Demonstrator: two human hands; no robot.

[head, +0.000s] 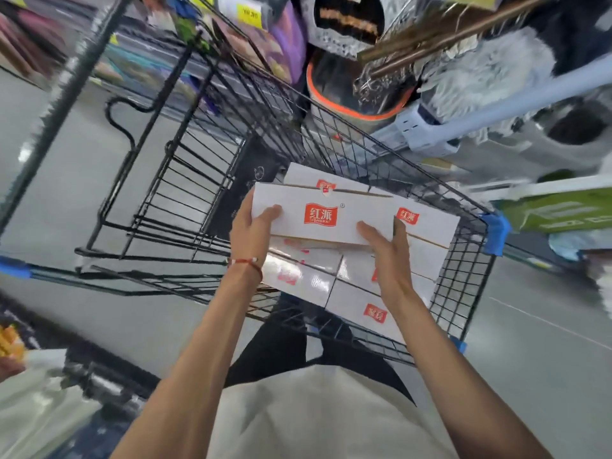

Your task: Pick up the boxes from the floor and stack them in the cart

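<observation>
A white box with a red logo point(318, 212) is held over the black wire cart point(185, 167). My left hand point(250, 233) grips its left end, thumb on top. My right hand point(385, 248) grips its near right edge, thumb lying on the top face. Under and behind it, several more white boxes point(361, 293) with the same red logo lie stacked in the cart's near right part. The far left part of the cart holds no boxes.
The cart has blue corner guards point(495, 231). Beyond it stand a bin with an orange rim point(351, 104), mops point(480, 71) and shelves of goods. Grey floor point(66, 180) lies to the left and right. A green and white package point(569, 210) sits at the right.
</observation>
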